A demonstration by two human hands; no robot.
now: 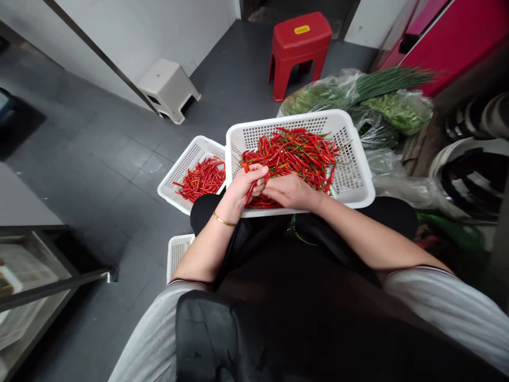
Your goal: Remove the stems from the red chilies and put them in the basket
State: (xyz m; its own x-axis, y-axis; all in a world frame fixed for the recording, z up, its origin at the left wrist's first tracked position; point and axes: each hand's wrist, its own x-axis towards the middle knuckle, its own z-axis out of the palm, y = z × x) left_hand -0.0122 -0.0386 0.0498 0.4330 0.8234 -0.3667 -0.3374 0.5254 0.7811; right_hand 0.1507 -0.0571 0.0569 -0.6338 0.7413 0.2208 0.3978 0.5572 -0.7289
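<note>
A white perforated basket (pixel 356 183) rests on my lap, piled with red chili peppers (pixel 296 151). My left hand (pixel 247 183), with a gold bracelet at the wrist, is closed around a red chili (pixel 250 193) at the basket's near edge. My right hand (pixel 289 191) sits right beside it, fingers curled at the same chili, over the pile. A second white basket (pixel 178 170) stands on the floor to the left and holds a smaller heap of red chilies (pixel 201 179).
A third white basket (pixel 177 252) lies on the floor by my left knee. Bags of green vegetables (pixel 358 98) lie behind the lap basket. A red stool (pixel 300 45) and a beige stool (pixel 169 87) stand farther off on the grey floor. A glass shelf (pixel 35 281) is at left.
</note>
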